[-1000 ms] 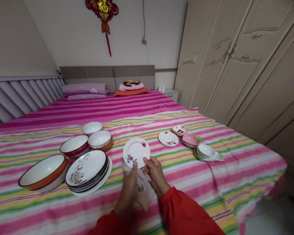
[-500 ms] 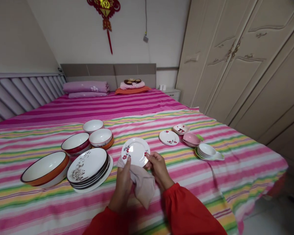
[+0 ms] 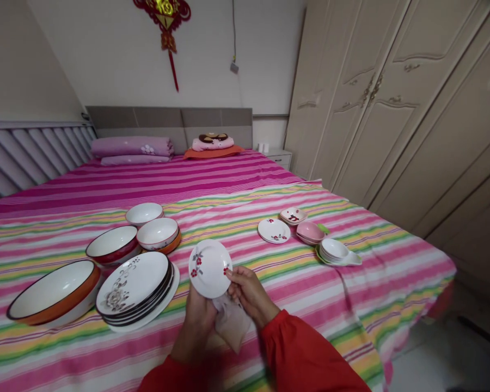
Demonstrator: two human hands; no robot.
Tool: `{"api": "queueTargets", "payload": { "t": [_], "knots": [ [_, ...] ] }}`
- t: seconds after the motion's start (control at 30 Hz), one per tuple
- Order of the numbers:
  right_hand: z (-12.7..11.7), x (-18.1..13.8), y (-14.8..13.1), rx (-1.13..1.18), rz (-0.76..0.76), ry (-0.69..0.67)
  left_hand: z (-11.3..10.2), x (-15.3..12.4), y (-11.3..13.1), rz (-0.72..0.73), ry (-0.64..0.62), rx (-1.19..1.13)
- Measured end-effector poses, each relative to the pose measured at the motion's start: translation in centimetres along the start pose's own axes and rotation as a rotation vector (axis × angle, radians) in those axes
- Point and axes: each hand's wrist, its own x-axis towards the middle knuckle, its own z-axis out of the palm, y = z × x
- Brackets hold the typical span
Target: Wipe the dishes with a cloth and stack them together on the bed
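A small white plate (image 3: 210, 267) with red flowers is tilted up above the bed. My right hand (image 3: 251, 294) pinches its right rim, thumb on the face and fingers behind. Under the plate's lower edge, my left hand (image 3: 199, 316) is closed on a pale cloth (image 3: 232, 325) against the back; the plate hides its fingertips. The cloth's loose end hangs down between my wrists. To the right, similar small flowered plates (image 3: 274, 231) lie stacked on the striped sheet. Left of my hands stands a stack of larger plates (image 3: 133, 283) with a grey flower pattern.
Several bowls sit at the left, including a large orange-sided bowl (image 3: 55, 291) and a red bowl (image 3: 112, 243). Small patterned dishes (image 3: 293, 215), pink dishes (image 3: 310, 232) and white dishes (image 3: 335, 249) are at the right. A wardrobe (image 3: 363, 120) stands beyond the bed's right edge.
My left hand and the cloth have slid from the plate's front edge to behind it. The left thumb no longer shows on the face. The view has turned slightly right.
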Motion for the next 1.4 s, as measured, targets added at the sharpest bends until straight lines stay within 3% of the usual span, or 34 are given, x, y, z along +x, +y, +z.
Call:
{"api": "queueTargets", "payload": {
  "t": [0.07, 0.23, 0.47, 0.73, 0.97, 1.13, 1.27, 1.4],
  "knots": [
    [-0.6, 0.5, -1.0, 0.027, -0.066, 0.054, 0.2, 0.0, -0.9, -0.062, -0.032, -0.03],
    [-3.9, 2.1, -4.9, 0.117, -0.275, 0.31, -0.2, 0.1, -1.1, -0.215, 0.044, -0.061],
    [-8.1, 4.1, -6.3, 0.136, -0.494, 0.653, 0.1, -0.3, -0.8, -0.216, 0.109, -0.08],
    [-9.2, 5.8, -6.1, 0.19, -0.535, 0.77, -0.1, -0.2, -1.2, -0.226, 0.174, -0.115],
    [-9.8, 6.2, -5.8, 0.176, -0.625, 0.76, -0.1, 0.3, -1.7, -0.204, 0.222, -0.152],
    [-8.2, 4.9, -5.2, 0.032, -0.521, 0.767, -0.4, 1.1, -2.1, -0.211, 0.298, -0.241],
    [-3.9, 2.6, -4.3, -0.347, -0.619, 0.71, 0.0, 1.1, -2.2, -0.188, 0.312, -0.329],
    [3.3, 1.0, -2.4, -0.692, -0.733, 0.382, 0.8, 1.0, -1.9, -0.151, 0.28, -0.267]
  ]
}}
